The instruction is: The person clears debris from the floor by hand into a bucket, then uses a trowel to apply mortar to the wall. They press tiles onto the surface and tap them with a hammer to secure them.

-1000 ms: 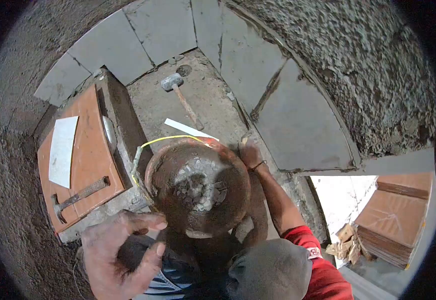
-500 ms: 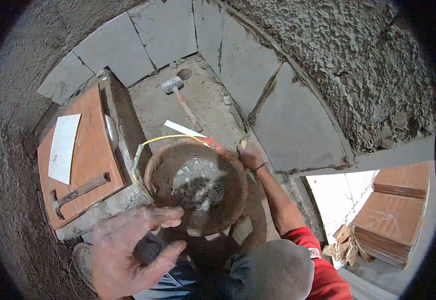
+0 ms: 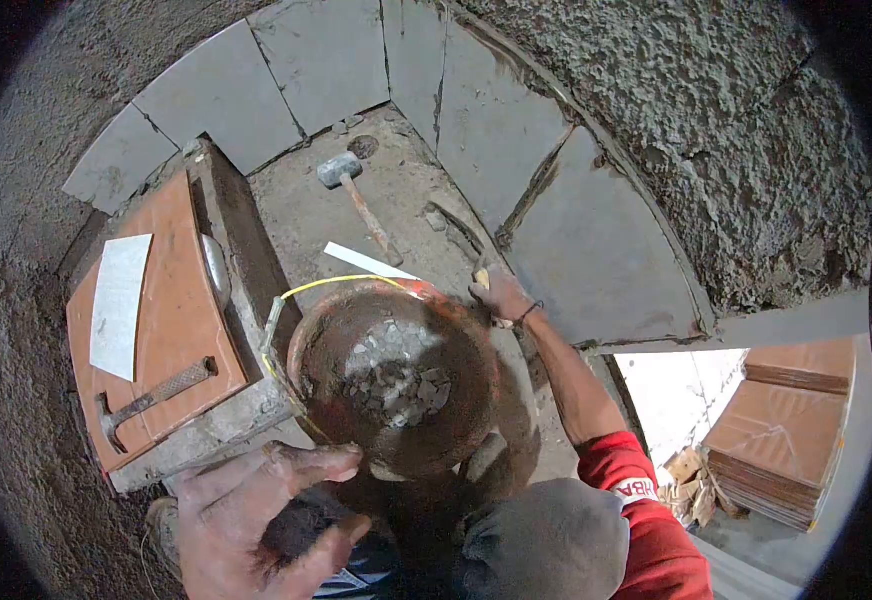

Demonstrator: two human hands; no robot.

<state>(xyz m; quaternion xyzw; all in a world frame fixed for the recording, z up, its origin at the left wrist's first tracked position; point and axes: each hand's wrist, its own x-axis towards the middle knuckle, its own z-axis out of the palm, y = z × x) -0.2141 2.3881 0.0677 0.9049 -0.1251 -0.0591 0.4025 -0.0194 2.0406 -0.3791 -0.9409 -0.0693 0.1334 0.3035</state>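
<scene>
My left hand (image 3: pixel 256 510) is in the near left foreground, holding nothing, with its thumb apart from the curved fingers. In front of it stands a round, mortar-stained basin (image 3: pixel 318 415) with grey rubble pieces (image 3: pixel 396 372) inside. Beyond the basin's right side, my right hand (image 3: pixel 506 298) is closed around a tool with a light wooden handle (image 3: pixel 482 279). A dark curved piece (image 3: pixel 459 228) shows just past that hand, over the floor; I cannot tell the tool's exact kind. A yellow cord (image 3: pixel 341 280) arcs along the basin's far rim.
A rubber mallet (image 3: pixel 361 200) and a white strip (image 3: pixel 368 261) lie on the rough floor. On the left ledge, a hammer (image 3: pixel 151 398) and a white tile piece (image 3: pixel 121 305) rest on brown tile (image 3: pixel 181 290). Grey tiles (image 3: pixel 601 240) line the wall; stacked tiles (image 3: pixel 771 440) stand at right.
My right hand has moved slightly away from me with the tool, and the dark curved piece now shows beyond it. My left hand has dropped a little lower, still spread.
</scene>
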